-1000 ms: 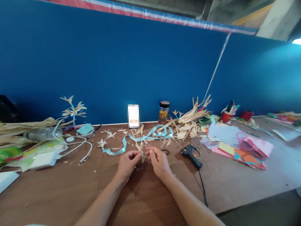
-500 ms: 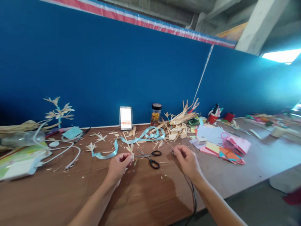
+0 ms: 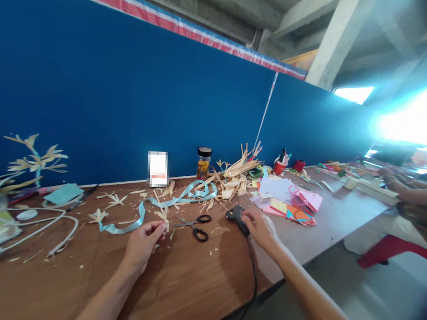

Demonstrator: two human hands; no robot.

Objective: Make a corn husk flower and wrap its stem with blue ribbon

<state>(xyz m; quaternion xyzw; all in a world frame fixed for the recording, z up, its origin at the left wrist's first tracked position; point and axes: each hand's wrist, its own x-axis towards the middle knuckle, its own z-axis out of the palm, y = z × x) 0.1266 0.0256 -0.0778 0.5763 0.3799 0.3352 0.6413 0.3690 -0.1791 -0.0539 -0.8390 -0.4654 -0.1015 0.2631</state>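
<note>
My left hand (image 3: 145, 241) pinches a small pale flower of dried husk strips (image 3: 165, 222) between thumb and fingers, just above the table. A black glue gun (image 3: 238, 218) with a trailing cord is at my right hand (image 3: 262, 228); its curled fingers are against the handle, partly hidden. Between the hands lie black-handled scissors (image 3: 200, 227), blades slightly apart and toward the left hand. Light blue ribbon (image 3: 127, 227) curls behind the left hand, with a husk flower (image 3: 98, 216) at its left end.
Several husk scraps litter the brown table (image 3: 181, 280). Behind stand a black-lidded jar (image 3: 203, 163) and a heap of dried husks (image 3: 235, 179). Coloured paper (image 3: 285, 210) and a pink bag (image 3: 306, 199) lie right. White cable (image 3: 65, 234) loops left. Another person's arm (image 3: 408, 192) is far right.
The view has swung to the right. My right hand has shifted right relative to the scissors, and the glue gun, mostly hidden before, now shows. My left hand keeps its pinch on the husk flower.
</note>
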